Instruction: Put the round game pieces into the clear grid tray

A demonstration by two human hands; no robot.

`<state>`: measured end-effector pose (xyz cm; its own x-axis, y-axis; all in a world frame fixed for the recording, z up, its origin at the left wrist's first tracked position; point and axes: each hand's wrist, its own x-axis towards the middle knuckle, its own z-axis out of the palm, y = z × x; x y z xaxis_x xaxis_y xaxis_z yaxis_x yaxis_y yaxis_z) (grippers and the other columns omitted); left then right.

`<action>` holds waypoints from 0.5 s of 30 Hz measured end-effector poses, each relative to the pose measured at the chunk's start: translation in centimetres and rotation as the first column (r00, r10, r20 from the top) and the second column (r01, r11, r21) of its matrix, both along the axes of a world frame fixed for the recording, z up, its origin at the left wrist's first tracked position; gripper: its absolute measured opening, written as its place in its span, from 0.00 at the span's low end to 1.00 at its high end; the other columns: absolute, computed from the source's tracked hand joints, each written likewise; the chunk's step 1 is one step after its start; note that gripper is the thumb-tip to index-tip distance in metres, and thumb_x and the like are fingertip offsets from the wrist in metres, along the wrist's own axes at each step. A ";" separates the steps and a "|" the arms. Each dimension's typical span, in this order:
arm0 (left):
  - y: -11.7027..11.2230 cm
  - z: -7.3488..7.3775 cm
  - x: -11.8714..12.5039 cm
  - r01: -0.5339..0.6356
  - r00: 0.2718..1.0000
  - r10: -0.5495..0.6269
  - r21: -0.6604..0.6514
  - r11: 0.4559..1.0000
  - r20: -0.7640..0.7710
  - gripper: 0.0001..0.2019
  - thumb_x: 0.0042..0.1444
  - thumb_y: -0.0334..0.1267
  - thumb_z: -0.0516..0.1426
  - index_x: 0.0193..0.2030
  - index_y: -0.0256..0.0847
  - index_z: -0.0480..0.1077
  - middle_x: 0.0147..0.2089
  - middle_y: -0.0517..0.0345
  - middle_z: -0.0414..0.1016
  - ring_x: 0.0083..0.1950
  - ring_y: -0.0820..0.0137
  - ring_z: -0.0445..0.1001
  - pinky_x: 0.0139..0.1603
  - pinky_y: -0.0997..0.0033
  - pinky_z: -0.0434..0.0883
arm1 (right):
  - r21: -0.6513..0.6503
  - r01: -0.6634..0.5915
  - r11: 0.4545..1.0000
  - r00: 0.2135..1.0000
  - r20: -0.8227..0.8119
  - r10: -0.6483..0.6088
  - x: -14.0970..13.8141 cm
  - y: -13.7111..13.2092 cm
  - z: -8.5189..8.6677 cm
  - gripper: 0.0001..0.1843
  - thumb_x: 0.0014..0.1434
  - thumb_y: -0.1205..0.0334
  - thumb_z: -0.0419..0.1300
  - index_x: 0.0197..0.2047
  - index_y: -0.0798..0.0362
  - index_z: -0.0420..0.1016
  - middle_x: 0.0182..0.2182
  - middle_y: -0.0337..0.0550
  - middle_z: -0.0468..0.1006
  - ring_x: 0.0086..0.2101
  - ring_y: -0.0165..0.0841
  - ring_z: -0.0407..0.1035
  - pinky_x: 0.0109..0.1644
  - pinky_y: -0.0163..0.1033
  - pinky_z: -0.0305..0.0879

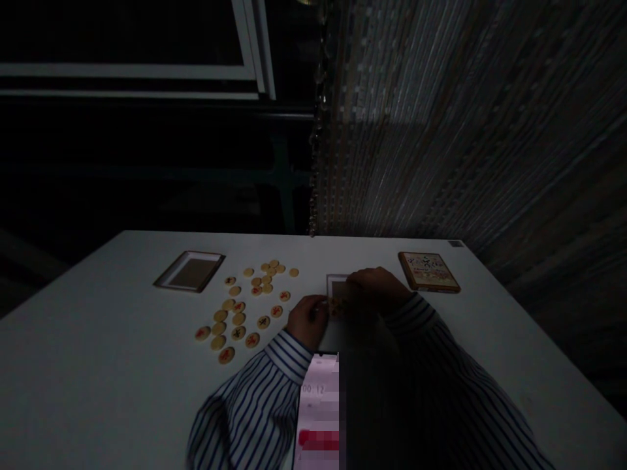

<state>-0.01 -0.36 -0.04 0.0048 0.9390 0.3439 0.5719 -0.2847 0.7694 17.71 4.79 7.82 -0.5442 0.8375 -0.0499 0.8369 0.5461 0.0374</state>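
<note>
Box [330,286], lower centre of frame. Left grip [308,320] curled at its left edge, right grip [377,287] over right side; cannot tell if either pinches. Loose discs [238,319], left of centre, on counter [122,365].

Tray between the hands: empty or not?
Not empty: small pieces show in the tray, beside the left hand. The right hand and shadow cover part, so cannot tell how full.

The right hand [376,288] hides part of the middle tray [336,277], its grip too dark to tell. The phone [318,411] is cut off nearest; the right box [430,271] bears unreadably small print.
</note>
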 end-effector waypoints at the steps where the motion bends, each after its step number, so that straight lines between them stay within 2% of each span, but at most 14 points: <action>1: 0.0 0.0 0.0 0.000 1.000 0.000 0.012 1.000 0.000 0.10 0.51 0.33 0.50 0.37 0.38 0.70 0.37 0.54 0.74 0.39 0.71 0.71 0.41 0.69 0.69 | 0.005 0.004 1.000 1.000 -0.004 -0.004 0.0 -0.1 0.1 0.15 0.57 0.61 0.46 0.41 0.51 0.71 0.37 0.45 0.76 0.38 0.34 0.69 0.39 0.36 0.58; 9: -0.1 0.2 -0.1 -0.004 1.000 0.006 0.091 0.996 -0.019 0.08 0.51 0.32 0.51 0.34 0.38 0.70 0.33 0.55 0.74 0.36 0.72 0.71 0.38 0.71 0.70 | 0.023 -0.010 1.000 1.000 -0.004 0.010 -0.2 -0.5 0.5 0.15 0.57 0.61 0.45 0.40 0.51 0.71 0.36 0.45 0.76 0.39 0.35 0.69 0.39 0.37 0.58; 15: -0.4 0.9 0.0 0.016 1.000 -0.016 0.090 0.996 -0.003 0.07 0.51 0.31 0.51 0.34 0.38 0.70 0.33 0.56 0.74 0.36 0.72 0.71 0.37 0.72 0.69 | 0.066 -0.015 0.998 0.999 -0.050 0.018 -0.3 -0.8 1.1 0.15 0.57 0.61 0.45 0.41 0.53 0.71 0.37 0.45 0.75 0.39 0.34 0.68 0.40 0.36 0.56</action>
<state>-0.03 -0.76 0.88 0.0210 0.9042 0.4267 0.5686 -0.3618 0.7388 17.37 4.01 8.87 -0.5583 0.8290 0.0324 0.8296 0.5575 0.0312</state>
